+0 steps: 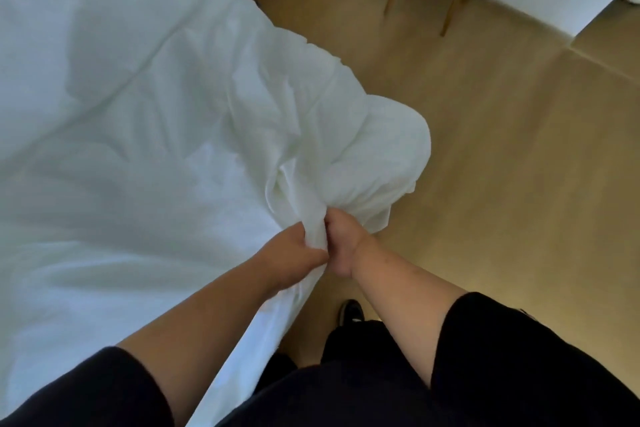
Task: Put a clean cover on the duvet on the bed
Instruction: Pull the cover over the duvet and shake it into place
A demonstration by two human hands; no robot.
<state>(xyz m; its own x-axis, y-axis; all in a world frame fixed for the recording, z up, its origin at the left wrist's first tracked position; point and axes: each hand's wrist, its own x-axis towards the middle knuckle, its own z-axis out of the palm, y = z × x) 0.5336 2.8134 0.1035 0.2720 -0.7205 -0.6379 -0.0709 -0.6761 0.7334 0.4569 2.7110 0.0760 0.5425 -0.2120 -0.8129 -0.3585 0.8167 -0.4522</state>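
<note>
Gathering the cover at a corner of the duvet.
The left hand [294, 258] and right hand [341, 239] are both gripping bunched white cover [311, 198] at the bed [104, 114] edge, probably seating the duvet [381, 146] corner, which is bulging over the floor [519, 166].

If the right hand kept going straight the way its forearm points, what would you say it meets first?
Probably the bunched white duvet corner hanging off the bed just beyond the right hand, which already grips the cover fabric; depth is hard to judge.
</note>
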